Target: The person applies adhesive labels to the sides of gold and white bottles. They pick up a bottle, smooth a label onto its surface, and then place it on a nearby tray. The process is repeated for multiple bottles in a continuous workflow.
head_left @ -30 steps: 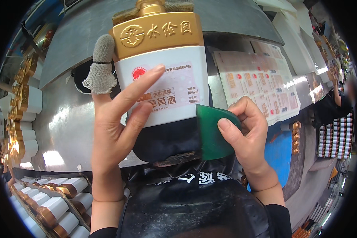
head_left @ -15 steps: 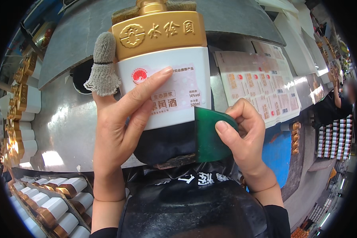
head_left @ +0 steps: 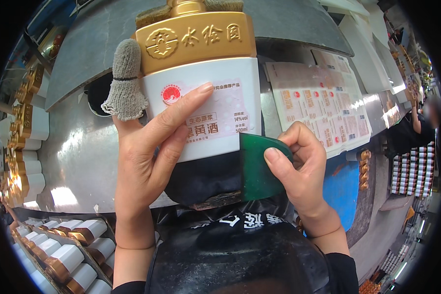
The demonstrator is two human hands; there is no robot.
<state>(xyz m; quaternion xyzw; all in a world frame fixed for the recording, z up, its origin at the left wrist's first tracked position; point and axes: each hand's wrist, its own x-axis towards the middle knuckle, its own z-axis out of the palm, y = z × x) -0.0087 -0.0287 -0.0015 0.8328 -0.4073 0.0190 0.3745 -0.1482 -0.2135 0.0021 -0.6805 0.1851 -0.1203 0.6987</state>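
The right hand (head_left: pixel 304 169) pinches a translucent green plastic sheet (head_left: pixel 259 171). The left hand (head_left: pixel 144 152), fingers spread, seemingly steadies a flat white-and-gold bottle (head_left: pixel 196 73) lying over a dark padded support (head_left: pixel 201 181). Pink-printed label sheets (head_left: pixel 323 105) lie rightward on the grey metal surface (head_left: pixel 83 161), conveniently near.

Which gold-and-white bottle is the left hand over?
The large bottle at top centre: the left hand's index finger and thumb overlap its label. The other bottles, grouped along the left side, lie clear of that hand.
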